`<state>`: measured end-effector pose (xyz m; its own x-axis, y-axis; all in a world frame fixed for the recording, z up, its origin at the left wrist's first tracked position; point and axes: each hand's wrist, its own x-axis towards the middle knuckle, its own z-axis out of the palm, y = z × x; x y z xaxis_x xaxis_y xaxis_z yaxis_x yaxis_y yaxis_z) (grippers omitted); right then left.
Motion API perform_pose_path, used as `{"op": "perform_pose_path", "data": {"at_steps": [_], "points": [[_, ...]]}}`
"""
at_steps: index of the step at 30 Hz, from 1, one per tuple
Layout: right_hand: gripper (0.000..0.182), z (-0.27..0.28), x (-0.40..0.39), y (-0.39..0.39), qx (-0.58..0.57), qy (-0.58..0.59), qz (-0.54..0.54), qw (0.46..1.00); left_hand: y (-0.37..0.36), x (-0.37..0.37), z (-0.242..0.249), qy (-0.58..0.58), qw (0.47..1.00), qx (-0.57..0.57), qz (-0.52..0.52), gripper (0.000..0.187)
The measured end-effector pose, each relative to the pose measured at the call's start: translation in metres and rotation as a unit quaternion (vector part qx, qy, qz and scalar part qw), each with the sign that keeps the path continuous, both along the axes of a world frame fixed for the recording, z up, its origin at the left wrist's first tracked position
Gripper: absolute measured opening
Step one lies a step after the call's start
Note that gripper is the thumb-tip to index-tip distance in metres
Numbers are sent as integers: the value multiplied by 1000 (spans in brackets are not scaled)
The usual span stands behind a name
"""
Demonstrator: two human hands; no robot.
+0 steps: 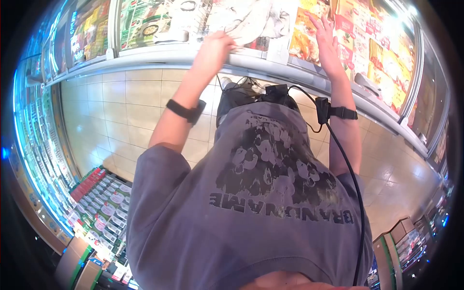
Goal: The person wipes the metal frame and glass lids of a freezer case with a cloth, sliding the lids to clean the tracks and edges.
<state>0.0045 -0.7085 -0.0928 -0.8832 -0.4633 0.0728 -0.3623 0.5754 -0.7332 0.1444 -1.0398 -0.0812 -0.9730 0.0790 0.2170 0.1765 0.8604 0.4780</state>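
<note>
Reaching over freezer rim [145, 57], left hand [216, 48] curled at pale crumpled bag [251, 26], hold unclear; right hand [327, 48] spread open, apparently empty, near packets [345, 24]. Bag lay inside rim; light, steady pinch suited it.

Paved with beige, slightly glossy floor tiles [135, 96]. Bordered in front by a long display case [150, 59], very brightly lit in white. Lined at far left with shelves [41, 125], glowing bluish. Filled at lower left with stacked packages [106, 208].
</note>
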Motion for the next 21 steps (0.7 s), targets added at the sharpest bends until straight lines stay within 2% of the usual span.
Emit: {"op": "perform_pose_path", "data": {"at_steps": [1, 4, 6, 8, 11, 14, 16, 19, 21], "points": [[68, 0, -1, 0, -15, -2, -6, 1000, -17, 6, -3, -4, 999, 0, 33, 7], [69, 11, 2, -3, -32, -32, -22, 999, -28, 4, 0, -4, 1000, 0, 16, 7], [69, 11, 2, -3, -29, -25, -22, 999, -1, -7, -3, -7, 1000, -21, 4, 8], [70, 9, 0, 0, -54, -43, -3, 998, 41, -13, -7, 30, 998, 4, -56, 8], [69, 14, 4, 0, -108, -85, -7, 990, 52, -13, -2, 0, 999, 35, -35, 8], [65, 3, -6, 4, -148, -69, 19, 986, 8, -2, -13, 33, 999, 17, -14, 9], [64, -16, -10, 7, -138, -59, 17, 989, -25, 7, -11, -49, 997, 4, 65, 10], [61, -10, 1, 0, -58, 2, 16, 998, -18, 1, 6, -10, 1000, -5, 10, 11], [61, -5, 7, -3, -51, 6, 7, 999, 2, -7, 8, -74, 997, 9, 28, 11]]}}
